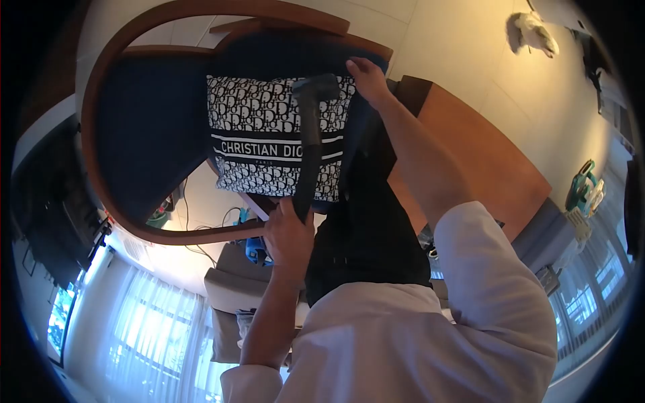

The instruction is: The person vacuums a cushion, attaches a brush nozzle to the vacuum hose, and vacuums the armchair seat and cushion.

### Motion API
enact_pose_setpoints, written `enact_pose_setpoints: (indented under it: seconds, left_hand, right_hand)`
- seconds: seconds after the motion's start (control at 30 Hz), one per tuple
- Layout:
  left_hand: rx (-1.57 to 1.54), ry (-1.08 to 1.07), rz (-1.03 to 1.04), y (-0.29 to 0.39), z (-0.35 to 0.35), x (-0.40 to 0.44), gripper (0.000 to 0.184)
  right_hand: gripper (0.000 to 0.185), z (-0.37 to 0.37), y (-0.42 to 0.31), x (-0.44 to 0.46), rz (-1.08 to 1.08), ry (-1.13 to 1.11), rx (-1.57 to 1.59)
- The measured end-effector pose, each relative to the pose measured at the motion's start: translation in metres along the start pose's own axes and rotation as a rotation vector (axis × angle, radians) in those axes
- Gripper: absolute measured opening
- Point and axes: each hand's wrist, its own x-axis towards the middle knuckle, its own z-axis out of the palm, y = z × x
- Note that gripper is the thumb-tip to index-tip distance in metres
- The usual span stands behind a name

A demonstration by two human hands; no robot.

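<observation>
One dark handheld tool (310,164), long in the tube and broad at the head, slants right across a patterned cushion (252,107), and what a busy bit of fabric that is: black and white all over, with a lettered band partly hidden under the tube! Left hand (290,235) has the near end, fingers curled around it in a firm grasp, and holding it that low seems to let the head reach the cushion's far side; whether it touches the cloth or hangs just above, I can't tell from here. Over to the right hand (369,82), out at the cushion's far right corner, apparently there to steady it, though whether the fingertips pinch the fabric or merely press beside it is too hard to call. And the cushion itself? Lying on the dark blue upholstery (148,111) of a chair, whose curved wooden frame (91,121) sweeps around the left, probably a handy support for keeping it spread out. Close by on the right, an orange-brown wooden surface (480,161); beyond it, pale tiled floor (457,57) with a fluffy white thing (534,33) I can't identify. Down behind the left arm, a greyish sofa (235,289), and past that, sheer curtains (151,326) glowing with daylight!
</observation>
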Motion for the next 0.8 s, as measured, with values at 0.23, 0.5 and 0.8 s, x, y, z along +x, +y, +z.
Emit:
enact_pose_setpoints:
  seconds: [0.23,0.5,0.8]
  left_hand:
    - [-0.284,0.142,-0.426,-0.048,-0.019,-0.022,0.042]
    - [-0.622,0.235,-0.707,-0.144,-0.038,-0.039,0.039]
    - [-0.480,0.209,-0.723,-0.196,0.002,-0.064,0.042]
  right_hand:
    - [0.056,0.036,-0.060,0.023,-0.075,-0.158,-0.318]
    - [0.106,0.089,0.007,-0.121,0.471,0.069,0.216]
    - [0.111,0.103,0.100,-0.198,0.243,-0.131,0.124]
